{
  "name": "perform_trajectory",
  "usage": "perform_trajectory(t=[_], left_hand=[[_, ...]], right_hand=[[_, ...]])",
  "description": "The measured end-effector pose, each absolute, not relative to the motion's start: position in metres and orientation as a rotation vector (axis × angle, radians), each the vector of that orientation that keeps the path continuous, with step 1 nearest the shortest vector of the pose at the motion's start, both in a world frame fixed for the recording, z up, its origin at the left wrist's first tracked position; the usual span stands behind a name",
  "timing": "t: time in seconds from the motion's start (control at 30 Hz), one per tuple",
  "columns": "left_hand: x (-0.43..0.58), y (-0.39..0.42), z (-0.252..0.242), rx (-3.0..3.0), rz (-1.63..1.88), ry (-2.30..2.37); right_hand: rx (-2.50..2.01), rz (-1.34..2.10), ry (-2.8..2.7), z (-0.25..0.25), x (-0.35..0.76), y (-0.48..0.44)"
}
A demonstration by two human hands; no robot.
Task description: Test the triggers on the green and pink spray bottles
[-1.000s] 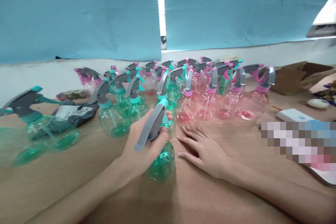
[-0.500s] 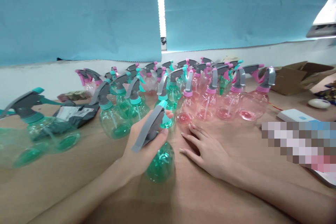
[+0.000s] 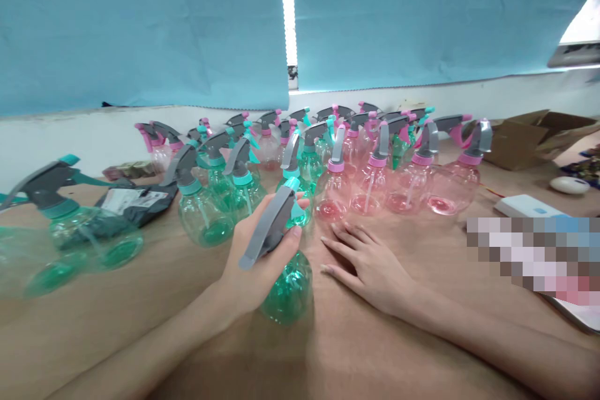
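My left hand (image 3: 250, 250) is closed around the neck of a green spray bottle (image 3: 288, 294), below its grey trigger head with a teal nozzle. The bottle stands in front of me, its nozzle facing away; my palm and fingers hide its collar. My right hand (image 3: 370, 265) lies palm down on the wooden table (image 3: 375, 350), fingers spread and holding nothing. Just beyond its fingertips stands a pink spray bottle (image 3: 332, 200). Another green spray bottle (image 3: 204, 215) is left of my left hand.
Several more green and pink bottles crowd the table's back. Two green bottles (image 3: 96, 240) stand far left near a dark plastic package (image 3: 135, 203). At right are a cardboard box (image 3: 520, 140), a white mouse (image 3: 569, 185), a white box (image 3: 532, 206) and a pixelated area. Blue curtains (image 3: 422, 19) hang behind.
Almost nothing differs. The fingers of my right hand have drawn back slightly from the pink bottle; my left hand keeps its grip on the green one.
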State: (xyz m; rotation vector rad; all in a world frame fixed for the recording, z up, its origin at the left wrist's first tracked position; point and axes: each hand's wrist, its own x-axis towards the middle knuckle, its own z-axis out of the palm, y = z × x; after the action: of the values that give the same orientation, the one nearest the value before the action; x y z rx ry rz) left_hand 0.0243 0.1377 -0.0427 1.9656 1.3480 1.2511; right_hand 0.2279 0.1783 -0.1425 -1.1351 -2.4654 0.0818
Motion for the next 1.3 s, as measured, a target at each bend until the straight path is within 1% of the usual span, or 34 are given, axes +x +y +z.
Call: perform_trajectory(t=[0.47,0.83,1.3], left_hand=[[0.0226,0.1381,-0.0438,1.967,1.23,1.366],[0.0238,0.1384,-0.0445,1.964,1.28,1.302],[0.0215,0.1402,-0.0494,1.969,1.282,1.297]], right_hand=[[-1.187,0.105,-2.447,-0.1392,0.2287,0.1787],[-1.207,0.008,-2.434,-0.1412,0.2281,0.1761],[-1.193,0.012,-2.424,-0.1432,0.2285,0.178]])
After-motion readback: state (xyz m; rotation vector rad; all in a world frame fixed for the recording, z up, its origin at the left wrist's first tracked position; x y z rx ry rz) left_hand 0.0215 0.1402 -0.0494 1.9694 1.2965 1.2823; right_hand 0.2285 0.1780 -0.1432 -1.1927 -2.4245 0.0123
